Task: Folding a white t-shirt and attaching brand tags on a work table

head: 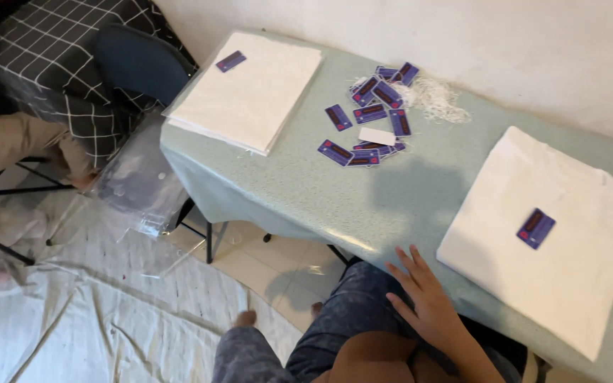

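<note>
My right hand (426,301) lies flat with fingers spread on my thigh in blue jeans (335,323), just below the near edge of the pale green table (299,191). It holds nothing. The closest thing to it is a folded white garment (569,262) on the table's right part, with one purple card tag (536,228) lying on it. A loose pile of several purple card tags (370,113) sits mid-table beside a tangle of white strings (434,96). A second stack of folded white garments (250,92) with one purple tag (230,61) lies at the far left corner. My left hand is out of sight.
Another person in beige trousers (1,142) sits at the left by a checked black cloth (58,50) and a dark blue chair back (140,64). Clear plastic bags (136,184) hang by the table's corner. White sheeting (94,312) covers the floor.
</note>
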